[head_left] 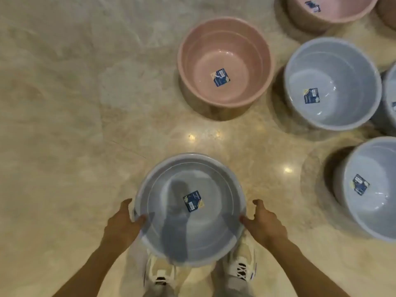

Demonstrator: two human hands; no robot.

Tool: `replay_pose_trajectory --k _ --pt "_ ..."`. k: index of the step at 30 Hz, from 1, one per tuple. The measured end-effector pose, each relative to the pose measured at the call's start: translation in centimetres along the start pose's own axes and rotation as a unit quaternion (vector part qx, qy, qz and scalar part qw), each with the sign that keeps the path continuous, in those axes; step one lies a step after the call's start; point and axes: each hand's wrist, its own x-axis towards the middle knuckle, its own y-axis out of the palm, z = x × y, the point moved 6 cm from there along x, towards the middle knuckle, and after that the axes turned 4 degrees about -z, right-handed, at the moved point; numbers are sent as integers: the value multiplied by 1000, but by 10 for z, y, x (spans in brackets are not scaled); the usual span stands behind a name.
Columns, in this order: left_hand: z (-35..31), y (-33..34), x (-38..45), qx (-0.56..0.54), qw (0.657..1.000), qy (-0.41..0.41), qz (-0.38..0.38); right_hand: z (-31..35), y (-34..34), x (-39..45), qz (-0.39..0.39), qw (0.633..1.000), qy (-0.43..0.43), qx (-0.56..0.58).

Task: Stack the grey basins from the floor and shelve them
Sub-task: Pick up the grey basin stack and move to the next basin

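A grey basin (pixel 214 236) with a blue sticker inside is held level above my shoes, low in the middle of the view. My left hand (pixel 123 225) grips its left rim, thumb inside. My right hand (pixel 264 224) grips the right rim the same way. Its rim shows doubled lines; whether it is a stack I cannot tell. Two more grey basins stand on the floor at the right, one far (pixel 332 67) and one near (pixel 372 211). A third grey basin (pixel 391 99) is cut off by the right edge.
A pink basin (pixel 225 50) stands on the marble floor ahead of me. Another pink basin (pixel 334 11) sits at the top right, with a third at the corner. The floor (pixel 75 93) stretches to the left.
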Motion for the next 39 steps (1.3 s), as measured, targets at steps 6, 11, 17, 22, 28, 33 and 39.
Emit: replay_pose_trajectory --k 6,11,17,22,28,33,39 --pt "-4 18 14 -17 997 53 -57 11 41 19 13 999 7 34" --pt "-19 -2 -10 -13 996 78 -46 5 6 -2 -43 998 -19 52" --pt "-88 -63 -69 3 990 131 -54 -7 -92 -61 -94 994 -10 59" --pt "-193 -125 -133 -12 978 208 -31 -43 -199 -126 -172 978 32 115" --pt "-342 -120 -191 9 948 319 -13 -139 -267 -158 -224 948 98 202" --pt "-438 -29 -227 5 924 383 3 -259 -288 -137 -239 933 168 211" --pt "-514 120 -243 17 928 365 74 -395 -291 -70 -218 926 223 212"
